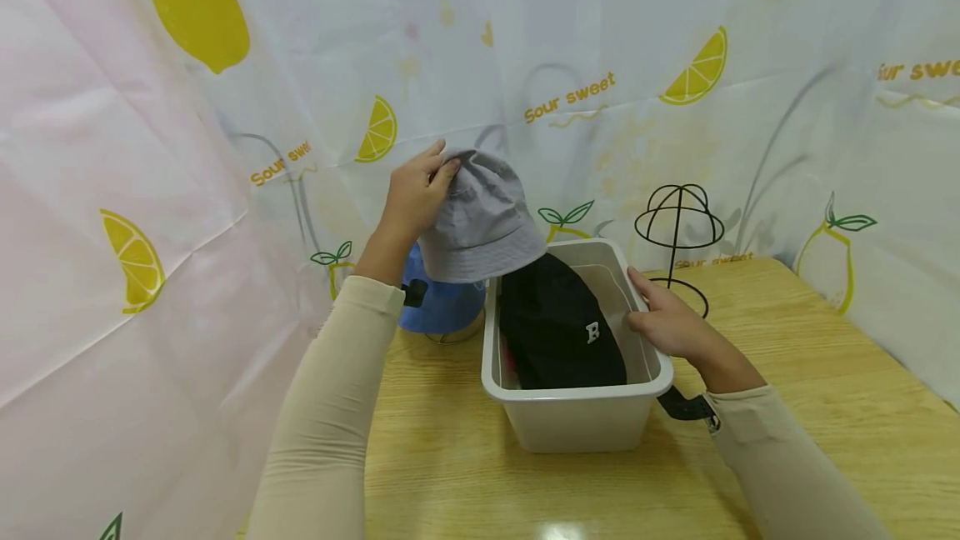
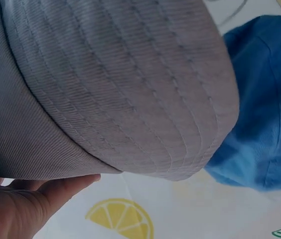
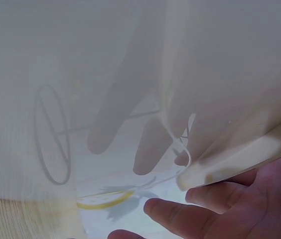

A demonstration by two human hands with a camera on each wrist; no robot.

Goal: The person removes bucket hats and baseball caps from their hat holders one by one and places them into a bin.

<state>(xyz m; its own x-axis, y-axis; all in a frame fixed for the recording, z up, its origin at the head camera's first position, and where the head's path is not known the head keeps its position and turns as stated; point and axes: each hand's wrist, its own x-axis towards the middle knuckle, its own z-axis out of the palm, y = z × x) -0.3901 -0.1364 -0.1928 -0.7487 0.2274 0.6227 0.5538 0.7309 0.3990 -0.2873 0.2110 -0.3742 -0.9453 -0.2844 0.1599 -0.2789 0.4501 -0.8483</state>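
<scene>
My left hand pinches a grey bucket hat near its crown, thumb on the near side. The hat hangs brim down in the air, overlapping the far left corner of a white plastic bin in the head view. Its stitched brim fills much of the left wrist view. On the right, my right hand holds the bin's rim, thumb over the edge and fingers along the outer wall. A black cap with a white letter lies in the bin.
Behind the grey hat, a blue bucket hat sits low over a stand at the left. A black wire hat stand rises behind my right hand. The wooden table meets a lemon-print curtain at the back.
</scene>
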